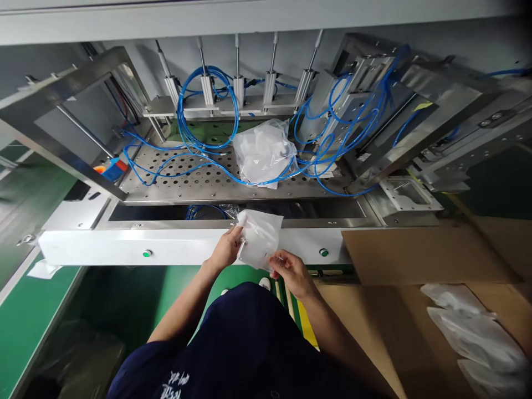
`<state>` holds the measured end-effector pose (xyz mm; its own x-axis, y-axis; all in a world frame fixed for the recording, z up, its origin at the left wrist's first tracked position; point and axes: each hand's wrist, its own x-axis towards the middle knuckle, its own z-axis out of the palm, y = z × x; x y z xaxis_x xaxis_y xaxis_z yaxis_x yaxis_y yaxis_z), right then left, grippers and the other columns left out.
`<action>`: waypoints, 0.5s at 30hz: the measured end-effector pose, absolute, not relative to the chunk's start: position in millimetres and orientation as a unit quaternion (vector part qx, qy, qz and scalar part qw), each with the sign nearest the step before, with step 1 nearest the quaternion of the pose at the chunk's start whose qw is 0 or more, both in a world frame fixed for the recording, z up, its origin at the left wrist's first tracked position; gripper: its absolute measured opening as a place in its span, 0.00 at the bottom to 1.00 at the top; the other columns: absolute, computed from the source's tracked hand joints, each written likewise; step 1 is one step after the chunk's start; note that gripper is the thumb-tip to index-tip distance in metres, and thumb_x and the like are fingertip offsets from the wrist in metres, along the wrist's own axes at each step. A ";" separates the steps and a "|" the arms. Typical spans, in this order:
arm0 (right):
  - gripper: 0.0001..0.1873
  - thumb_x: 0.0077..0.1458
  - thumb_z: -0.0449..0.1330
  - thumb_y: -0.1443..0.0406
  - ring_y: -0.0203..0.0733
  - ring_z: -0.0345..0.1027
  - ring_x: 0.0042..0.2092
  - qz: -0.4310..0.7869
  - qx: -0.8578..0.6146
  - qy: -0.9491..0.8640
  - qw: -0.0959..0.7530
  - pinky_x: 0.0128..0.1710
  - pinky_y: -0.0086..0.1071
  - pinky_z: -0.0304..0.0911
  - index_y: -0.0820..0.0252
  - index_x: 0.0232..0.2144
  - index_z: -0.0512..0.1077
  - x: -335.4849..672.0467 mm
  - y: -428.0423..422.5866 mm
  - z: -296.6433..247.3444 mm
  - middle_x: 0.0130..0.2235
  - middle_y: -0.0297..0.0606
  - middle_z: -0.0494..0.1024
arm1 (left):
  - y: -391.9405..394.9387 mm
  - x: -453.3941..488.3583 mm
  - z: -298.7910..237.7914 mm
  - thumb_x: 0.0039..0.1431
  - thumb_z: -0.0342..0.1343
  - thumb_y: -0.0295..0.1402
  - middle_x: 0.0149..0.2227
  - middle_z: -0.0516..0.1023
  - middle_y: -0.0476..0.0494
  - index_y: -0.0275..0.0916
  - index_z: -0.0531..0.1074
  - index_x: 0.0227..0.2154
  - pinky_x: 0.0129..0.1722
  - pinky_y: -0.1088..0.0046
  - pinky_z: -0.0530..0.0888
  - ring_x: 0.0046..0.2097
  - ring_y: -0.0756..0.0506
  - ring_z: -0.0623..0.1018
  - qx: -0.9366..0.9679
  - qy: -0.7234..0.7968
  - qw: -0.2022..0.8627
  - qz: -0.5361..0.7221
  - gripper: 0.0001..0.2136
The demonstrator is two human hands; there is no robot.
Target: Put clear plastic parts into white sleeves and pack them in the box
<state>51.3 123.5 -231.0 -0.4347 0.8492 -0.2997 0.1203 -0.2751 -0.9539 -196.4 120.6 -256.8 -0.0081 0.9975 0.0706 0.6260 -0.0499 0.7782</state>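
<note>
A clear plastic bag (260, 235) with white contents is held between both of my hands, in front of the white front rail (124, 246) of a machine. My left hand (228, 248) grips the bag's left edge with fingers closed. Pinching the bag's lower right corner is my right hand (291, 271). A second filled plastic bag (264, 152) lies further back on the perforated steel plate (187, 177), among blue air hoses (199, 111).
Two green buttons (147, 253) sit on the white rail. A cardboard box (415, 260) at the right holds several filled bags (477, 332). Pneumatic cylinders (236, 83) stand at the back, a steel frame (62, 105) at the left, and the floor (37, 310) is green.
</note>
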 end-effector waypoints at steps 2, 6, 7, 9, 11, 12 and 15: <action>0.31 0.54 0.67 0.36 0.43 0.74 0.28 0.599 -0.489 -0.557 0.302 0.31 0.33 0.70 0.58 0.35 0.75 56.2 129.9 -242.0 0.26 0.35 0.76 | 118.4 -195.8 -255.9 0.62 0.55 0.23 0.45 0.77 0.44 0.41 0.61 0.73 0.47 0.72 0.75 0.42 0.46 0.77 0.656 0.620 0.278 0.329 0.35; 0.24 0.61 0.64 0.43 0.40 0.70 0.28 0.357 -0.536 -0.660 0.387 0.36 0.36 0.71 0.58 0.35 0.77 61.0 137.6 -261.7 0.34 0.40 0.80 | 115.9 -191.6 -258.0 0.64 0.55 0.24 0.41 0.73 0.46 0.41 0.64 0.71 0.43 0.73 0.76 0.35 0.48 0.74 0.679 0.620 0.235 0.316 0.32; 0.23 0.62 0.64 0.44 0.38 0.69 0.28 0.308 -0.533 -0.676 0.404 0.37 0.36 0.71 0.58 0.35 0.77 60.3 138.3 -266.0 0.37 0.41 0.80 | 115.6 -189.3 -259.3 0.65 0.54 0.25 0.41 0.72 0.45 0.41 0.66 0.70 0.43 0.73 0.76 0.35 0.48 0.74 0.683 0.623 0.216 0.313 0.30; 0.21 0.65 0.62 0.47 0.36 0.67 0.27 0.249 -0.527 -0.695 0.421 0.38 0.36 0.71 0.58 0.35 0.77 57.4 139.2 -274.0 0.39 0.41 0.79 | 115.0 -183.3 -262.8 0.68 0.52 0.26 0.41 0.72 0.44 0.37 0.70 0.67 0.42 0.73 0.76 0.34 0.48 0.74 0.689 0.633 0.176 0.306 0.25; 0.20 0.67 0.60 0.48 0.37 0.66 0.28 0.210 -0.530 -0.703 0.424 0.37 0.35 0.70 0.58 0.36 0.77 54.3 139.6 -281.0 0.37 0.40 0.77 | 113.4 -175.5 -266.4 0.70 0.51 0.27 0.40 0.73 0.42 0.35 0.74 0.61 0.40 0.72 0.76 0.34 0.47 0.75 0.693 0.643 0.140 0.296 0.20; 0.20 0.68 0.60 0.48 0.38 0.66 0.29 0.194 -0.535 -0.705 0.423 0.37 0.35 0.70 0.58 0.36 0.77 53.2 139.9 -284.0 0.37 0.40 0.76 | 112.0 -171.1 -268.1 0.71 0.51 0.28 0.40 0.73 0.41 0.35 0.76 0.58 0.40 0.72 0.76 0.35 0.46 0.76 0.694 0.648 0.122 0.289 0.17; 0.20 0.69 0.59 0.49 0.40 0.67 0.32 0.159 -0.552 -0.704 0.418 0.36 0.35 0.69 0.57 0.37 0.78 52.4 140.8 -291.6 0.38 0.41 0.75 | 105.7 -157.3 -272.3 0.74 0.49 0.32 0.40 0.76 0.39 0.39 0.80 0.51 0.40 0.73 0.75 0.38 0.45 0.78 0.698 0.657 0.075 0.275 0.14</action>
<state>52.4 140.8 -291.6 -0.0425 0.9095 0.4134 0.6446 0.3411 -0.6842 -157.3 105.7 -272.3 -0.0147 0.9584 0.2852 0.8758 -0.1253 0.4662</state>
